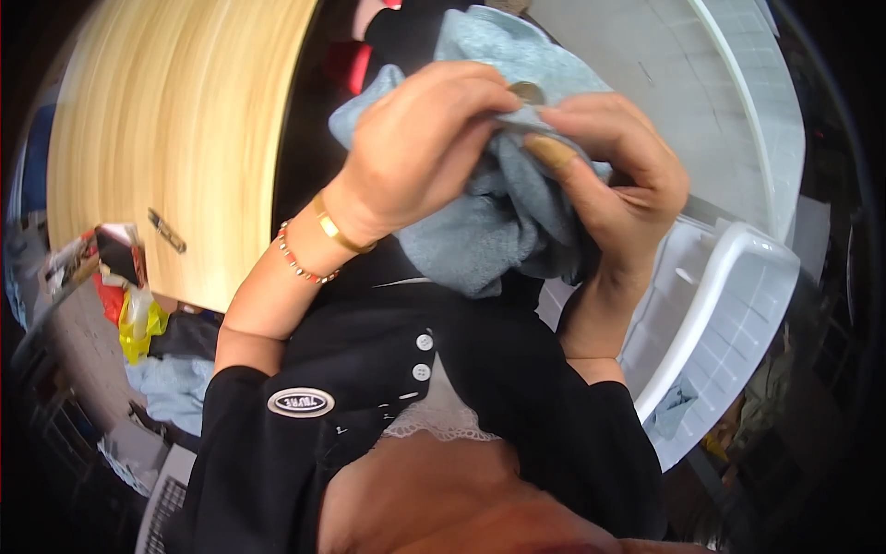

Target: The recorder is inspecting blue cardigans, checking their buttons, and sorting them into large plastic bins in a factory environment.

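Note:
A bunched light blue-grey cloth (pixel 489 226) hangs from both my hands, in front of my dark top. My left hand (pixel 415 148) pinches its upper edge with closed fingers; a gold bangle and a beaded bracelet circle that wrist. Just across from it, my right hand (pixel 632 162) grips the same edge between thumb and fingers. A yellowish-brown cover (pixel 552 152) wraps the right thumb tip. Between the hands sits a small brownish patch at the fingertips; I cannot tell what it is. Folds hide most of the cloth's shape.
To the left stretches a pale wooden table (pixel 185 102) bearing a small dark tool (pixel 166 231). White plastic baskets (pixel 711 305) stand on the right. Something red (pixel 349 69) lies beyond the cloth. At lower left are a yellow bag (pixel 138 323), more blue-grey fabric (pixel 171 383) and a keyboard (pixel 166 503).

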`<state>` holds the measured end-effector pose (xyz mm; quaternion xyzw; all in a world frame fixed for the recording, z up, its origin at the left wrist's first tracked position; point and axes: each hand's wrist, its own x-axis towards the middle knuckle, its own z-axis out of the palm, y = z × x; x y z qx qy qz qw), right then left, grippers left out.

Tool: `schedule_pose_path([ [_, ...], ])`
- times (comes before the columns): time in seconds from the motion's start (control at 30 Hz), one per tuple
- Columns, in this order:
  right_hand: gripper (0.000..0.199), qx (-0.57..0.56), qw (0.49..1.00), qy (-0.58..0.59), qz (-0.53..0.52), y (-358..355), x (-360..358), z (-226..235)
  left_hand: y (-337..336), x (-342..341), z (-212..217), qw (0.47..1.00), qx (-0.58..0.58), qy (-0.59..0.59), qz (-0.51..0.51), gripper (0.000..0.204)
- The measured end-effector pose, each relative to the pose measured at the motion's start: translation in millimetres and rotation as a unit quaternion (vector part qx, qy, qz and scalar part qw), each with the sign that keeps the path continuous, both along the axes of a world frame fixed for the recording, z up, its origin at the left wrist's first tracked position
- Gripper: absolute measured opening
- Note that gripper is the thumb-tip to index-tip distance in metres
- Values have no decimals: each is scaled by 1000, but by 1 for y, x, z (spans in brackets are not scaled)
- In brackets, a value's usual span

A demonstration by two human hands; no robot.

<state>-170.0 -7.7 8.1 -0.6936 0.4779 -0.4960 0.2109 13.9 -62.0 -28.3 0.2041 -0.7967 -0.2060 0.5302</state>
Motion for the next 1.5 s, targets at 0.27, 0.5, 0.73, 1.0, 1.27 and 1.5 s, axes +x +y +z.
schedule_pose_path([
  [0.27,31,69,992,-40,-100,24,12,3,-2,-28,-11,999,-9,9,52,21],
  [0.5,23,153,977,77,-124,54,-42,-13,-16,-11,-7,991,102,65,-52,16],
  [0.73,16,202,965,39,-161,62,-48,-12,-4,35,-12,968,186,-146,-85,15],
  [1.0,29,184,976,48,-105,61,-55,-7,7,74,-17,952,253,-171,3,18],
  [1.27,19,216,975,2,-51,76,-62,-5,-10,107,-25,905,418,-79,-22,11],
  [1.5,13,-44,980,1,-195,69,-54,12,-6,141,-13,830,553,25,-65,25],
])
